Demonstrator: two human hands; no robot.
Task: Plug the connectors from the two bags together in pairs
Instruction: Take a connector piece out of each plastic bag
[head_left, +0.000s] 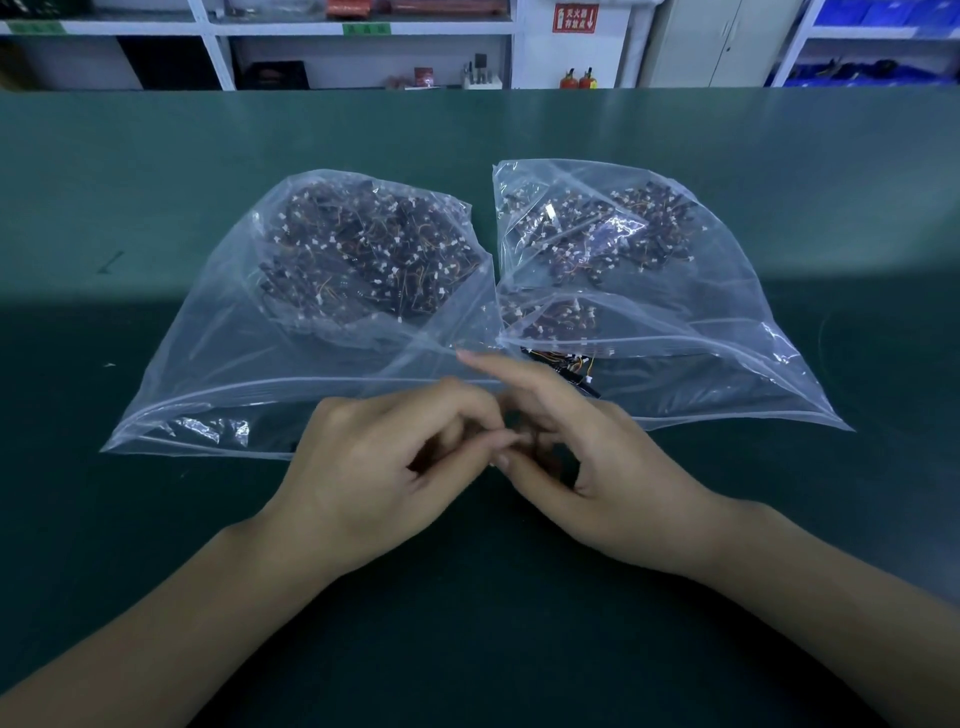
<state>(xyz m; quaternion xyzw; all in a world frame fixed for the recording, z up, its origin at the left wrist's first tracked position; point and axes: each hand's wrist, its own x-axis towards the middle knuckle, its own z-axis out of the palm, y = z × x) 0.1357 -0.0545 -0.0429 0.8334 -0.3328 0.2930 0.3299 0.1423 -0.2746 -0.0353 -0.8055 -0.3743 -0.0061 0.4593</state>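
Both forearms reach in from the near edge over the dark green desk (156, 156), and the hands meet at the middle, just in front of the bags. Left bag (291, 332) and right bag (675, 312) are clear zip bags lying side by side and touching, mouths toward the person, each with a heap of small dark wired connectors pushed to its far end. A few loose connectors (566, 366) with orange and yellow wires lie at the mouth of the right bag, just beyond the right hand.

The left hand (384, 467) has its fingers curled inward, thumb and fingertips pinched together against the right hand's fingertips. The right hand (597, 462) curls its thumb and lower fingers to the same spot, while its index finger (483, 364) sticks out straight over the bags' edges. Whatever is pinched between them is hidden by the fingers, so I cannot tell what they grip.
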